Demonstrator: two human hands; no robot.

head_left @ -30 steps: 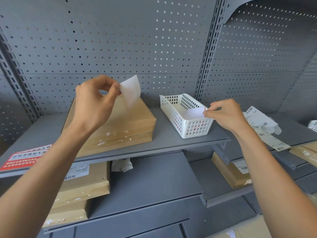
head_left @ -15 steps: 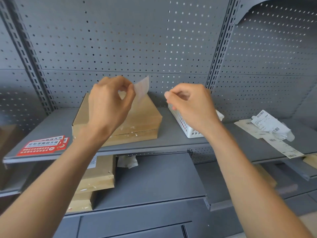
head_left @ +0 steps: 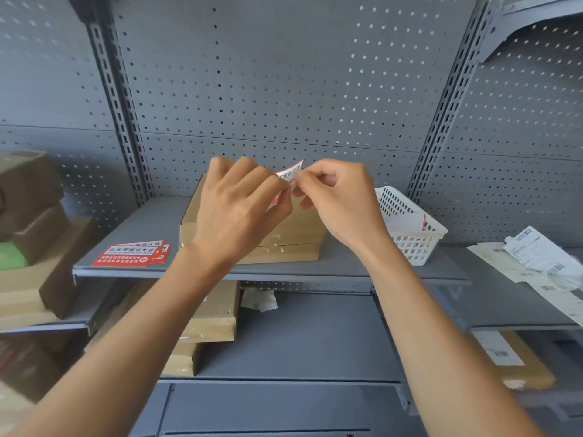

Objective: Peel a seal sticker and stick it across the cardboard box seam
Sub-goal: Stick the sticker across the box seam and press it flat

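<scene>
Both hands pinch a seal sticker above a cardboard box.

Left hand (head_left: 239, 209) and right hand (head_left: 339, 200) fingers (head_left: 277, 184) grip the thin red-and-white seal sticker (head_left: 291, 170); the flat brown cardboard box (head_left: 293, 234) sits on a grey metal shelf (head_left: 151, 222).

Two bare forearms, lower left and lower right of frame; no sleeves; left hand (head_left: 239, 212), right hand (head_left: 339, 205) ungloved; no rings.

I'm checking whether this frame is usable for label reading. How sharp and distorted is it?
Head view: wide-angle bending bows the shelf uprights; the seal sticker between both hands is small and slightly blurred, the red stickers on the shelf read clearer; lighting even, no glare.
</scene>
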